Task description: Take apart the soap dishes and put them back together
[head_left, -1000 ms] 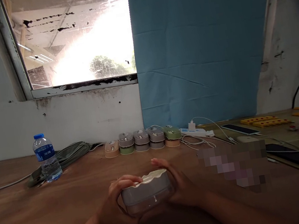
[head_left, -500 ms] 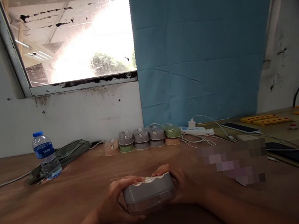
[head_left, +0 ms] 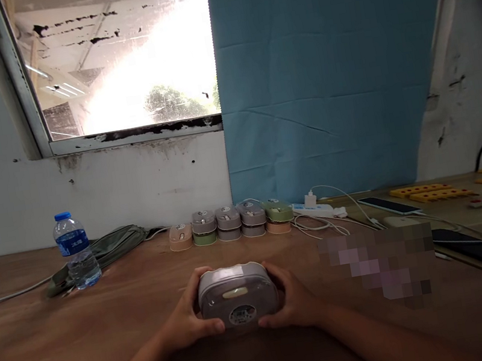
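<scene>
Between my two hands is a grey oval box with a clear lid, tilted so that the lid and its round sticker face me. My left hand is wrapped round the left end, thumb on the lid's lower edge. Round the right end closes my right hand, its thumb also at the lower edge. Beyond them, against the wall, a row of similar oval boxes in grey, green and peach stands on the wooden table, most of them stacked in twos.
A water bottle stands at the left beside a folded grey-green cloth item. To the right are a power strip with white cables, phones and yellow trays. A blurred patch hides something on the right.
The grey box has turned in my hands: its side faced me before, and now its clear lid does. My fingers have shifted from its top edge to its two ends.
</scene>
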`<state>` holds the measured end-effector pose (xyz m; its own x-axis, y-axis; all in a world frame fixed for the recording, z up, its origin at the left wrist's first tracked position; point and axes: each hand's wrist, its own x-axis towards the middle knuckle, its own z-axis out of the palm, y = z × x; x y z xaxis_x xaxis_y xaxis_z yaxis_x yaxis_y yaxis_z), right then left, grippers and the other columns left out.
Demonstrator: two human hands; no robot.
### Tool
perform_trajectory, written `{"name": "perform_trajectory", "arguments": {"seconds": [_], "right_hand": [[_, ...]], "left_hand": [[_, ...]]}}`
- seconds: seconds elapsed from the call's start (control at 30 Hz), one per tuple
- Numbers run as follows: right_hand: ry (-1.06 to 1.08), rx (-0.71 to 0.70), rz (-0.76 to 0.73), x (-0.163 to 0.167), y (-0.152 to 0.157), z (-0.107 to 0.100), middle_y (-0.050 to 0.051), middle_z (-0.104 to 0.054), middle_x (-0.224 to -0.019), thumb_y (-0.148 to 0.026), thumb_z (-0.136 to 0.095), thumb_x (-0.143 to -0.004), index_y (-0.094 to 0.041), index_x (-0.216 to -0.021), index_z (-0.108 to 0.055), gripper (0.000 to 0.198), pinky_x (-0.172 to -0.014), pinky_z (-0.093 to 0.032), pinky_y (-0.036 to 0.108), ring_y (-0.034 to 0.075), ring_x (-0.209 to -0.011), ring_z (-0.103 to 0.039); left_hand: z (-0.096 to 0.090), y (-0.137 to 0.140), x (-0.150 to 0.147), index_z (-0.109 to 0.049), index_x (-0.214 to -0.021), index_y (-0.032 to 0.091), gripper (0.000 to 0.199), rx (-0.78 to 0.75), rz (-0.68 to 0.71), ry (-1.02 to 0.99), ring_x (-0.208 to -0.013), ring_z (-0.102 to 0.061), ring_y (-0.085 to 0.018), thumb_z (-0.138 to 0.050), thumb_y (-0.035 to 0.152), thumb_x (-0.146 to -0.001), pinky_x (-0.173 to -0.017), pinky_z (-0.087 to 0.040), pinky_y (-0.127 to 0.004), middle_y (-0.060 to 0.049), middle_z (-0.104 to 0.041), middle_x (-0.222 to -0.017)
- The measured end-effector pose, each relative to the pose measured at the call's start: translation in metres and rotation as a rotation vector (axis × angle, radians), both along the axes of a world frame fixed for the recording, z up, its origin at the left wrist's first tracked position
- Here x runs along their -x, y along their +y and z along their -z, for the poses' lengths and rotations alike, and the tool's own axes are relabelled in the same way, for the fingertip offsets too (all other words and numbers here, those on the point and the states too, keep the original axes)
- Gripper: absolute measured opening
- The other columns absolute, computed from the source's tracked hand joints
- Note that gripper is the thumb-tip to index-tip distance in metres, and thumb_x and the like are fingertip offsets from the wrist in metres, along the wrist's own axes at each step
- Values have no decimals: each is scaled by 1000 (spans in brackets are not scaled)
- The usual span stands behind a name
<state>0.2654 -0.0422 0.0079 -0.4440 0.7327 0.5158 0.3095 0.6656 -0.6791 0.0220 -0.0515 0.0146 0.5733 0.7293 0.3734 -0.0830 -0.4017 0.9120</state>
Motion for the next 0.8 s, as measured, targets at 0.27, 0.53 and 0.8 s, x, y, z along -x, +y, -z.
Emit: {"name": "perform_trajectory", "arguments": {"seconds": [0.27, 0.53, 0.8], "right_hand": [[84, 110, -121, -1, 4, 3, 5, -55, -103, -28, -76, -50, -20, -109, -42, 68, -80, -46, 32, 23, -95, -54], [144, 212, -156, 2, 3, 4, 8, -47, -115, -26, -76, -53, -23, -116, -28, 79, -89, -41, 33, 22, -107, -48], [-43, 127, -7, -2, -2, 1, 5, -47, -109, -29, -75, -51, -23, -114, -32, 77, -86, -42, 32, 23, -101, -49]], "left_hand": [[-1, 0, 4, -20, -120, 25, 91, -73, 12, 104, -108, -44, -23, -77, 22, -50, -92, -35, -34, -6, -43, -116], [0, 0, 5, -24, -118, 22, 76, -200, -131, 205, -103, -46, -23, -71, 26, -58, -88, -38, -32, -7, -44, -114], [4, 1, 8, -23, -116, 24, 76, -264, -159, 322, -98, -48, -20, -69, 19, -56, -84, -40, -29, -5, -45, -108]]}}
